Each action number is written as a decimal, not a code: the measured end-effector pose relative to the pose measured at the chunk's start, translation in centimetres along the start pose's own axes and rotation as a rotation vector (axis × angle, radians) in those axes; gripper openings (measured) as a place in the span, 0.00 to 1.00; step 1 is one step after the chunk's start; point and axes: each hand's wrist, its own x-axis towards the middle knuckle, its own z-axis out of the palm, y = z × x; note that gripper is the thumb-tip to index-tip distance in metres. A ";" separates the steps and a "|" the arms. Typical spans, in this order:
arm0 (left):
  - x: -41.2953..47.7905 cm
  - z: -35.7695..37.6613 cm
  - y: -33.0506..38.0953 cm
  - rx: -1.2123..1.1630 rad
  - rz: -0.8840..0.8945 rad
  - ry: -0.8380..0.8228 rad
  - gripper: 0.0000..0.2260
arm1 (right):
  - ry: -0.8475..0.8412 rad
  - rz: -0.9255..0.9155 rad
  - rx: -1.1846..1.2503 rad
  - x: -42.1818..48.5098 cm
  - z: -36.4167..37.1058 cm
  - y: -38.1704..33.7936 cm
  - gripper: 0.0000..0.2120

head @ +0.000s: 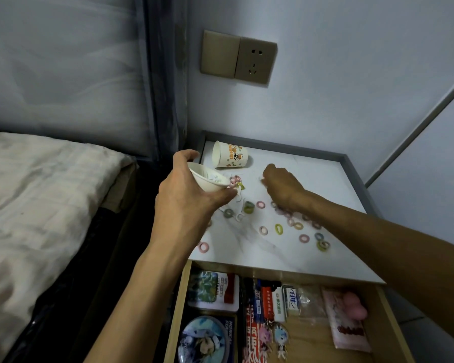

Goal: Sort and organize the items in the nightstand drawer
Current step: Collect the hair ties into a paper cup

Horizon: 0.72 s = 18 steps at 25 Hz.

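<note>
1. The hair ties (pixel 263 230) lie scattered over the desk (pixel 325 184), most of them from its centre out toward 4 o'clock. A few thin white pieces among them are too small to make out.
2. The left hand (pixel 186 197) holds a white cup (pixel 207 180) at the desk's 10 o'clock edge. Its grip is curled round the cup's wall, and the mouth tips toward 3 o'clock. The small pale pieces inside are unclear, and thumb and cup hide part of a tie cluster just beyond the cup's rim.
3. The right hand (pixel 281 187) is near the desk's centre, knuckles up and fingers curled down. The fingertips are hidden, so I cannot tell whether its grip pinches anything. The forearm covers several ties toward 4 o'clock.
4. A printed cup (pixel 230 154) lies on its side at 11 o'clock, mouth toward 9 o'clock. It sits close to the raised grey rim along the back.
5. Bare desk shows at 1 to 2 o'clock and along the front edge at 6 o'clock.
6. The drawer (pixel 178 297) stands open under the front edge. It is packed with a tin (pixel 214 289), a round badge (pixel 205 339), packets and 2 keychain figures (pixel 279 339), and the frame cuts off its lower part.
7. The bed (pixel 37 192) lies at 9 o'clock, near the desk's left side.
</note>
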 end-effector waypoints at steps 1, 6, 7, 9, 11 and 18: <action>0.0 0.1 0.0 0.002 0.001 -0.007 0.38 | 0.048 -0.022 0.076 0.0 -0.6 0.4 0.05; -0.1 0.5 -0.1 0.021 0.007 -0.007 0.38 | 0.064 -0.287 0.466 -2.1 -7.1 -1.3 0.03; -0.1 0.6 -0.1 0.025 0.009 -0.005 0.38 | 0.044 -0.372 0.472 -2.8 -8.5 -2.3 0.04; -0.1 0.9 0.0 0.026 0.010 -0.013 0.38 | -0.047 -0.533 0.444 -4.3 -10.9 -4.8 0.05; -0.2 1.3 0.2 0.019 0.015 -0.029 0.37 | -0.179 -0.662 0.369 -5.3 -12.3 -7.2 0.06; 0.2 0.1 0.0 -0.011 0.008 0.042 0.37 | 0.102 -0.570 0.449 -2.2 -9.5 -6.1 0.05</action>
